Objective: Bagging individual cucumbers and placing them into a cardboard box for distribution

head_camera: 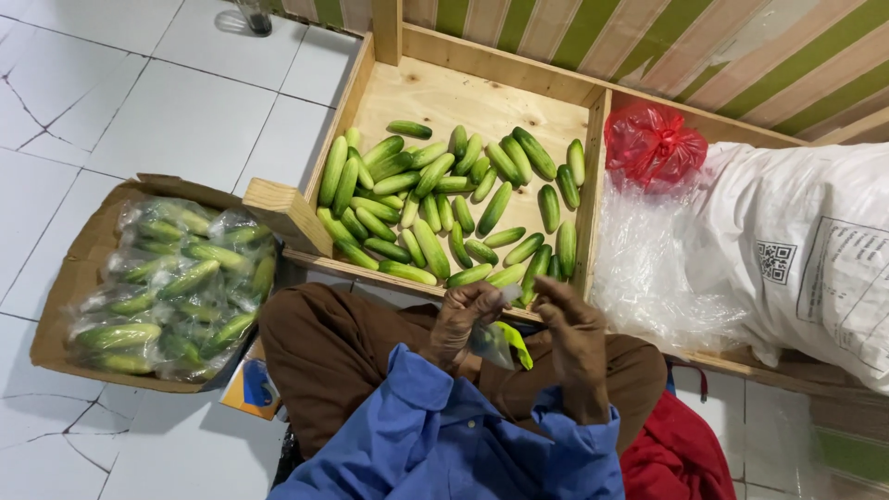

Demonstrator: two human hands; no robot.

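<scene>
My left hand [460,319] pinches the top of a small clear plastic bag [494,343] with a green cucumber inside, held over my lap. Just to its right, my right hand [571,326] has its fingers curled at the bag's neck. Both hands hover at the near edge of a wooden crate [463,88] where several loose green cucumbers [444,199] lie in a pile. Blue sleeves and brown trousers show below the hands.
A cardboard box [65,278] on the left holds several bagged cucumbers [176,287]. A red plastic bag [653,143], clear plastic sheeting [644,268] and a large white sack [806,241] fill the crate's right compartment. White floor tiles lie to the left; red cloth [676,458] sits at lower right.
</scene>
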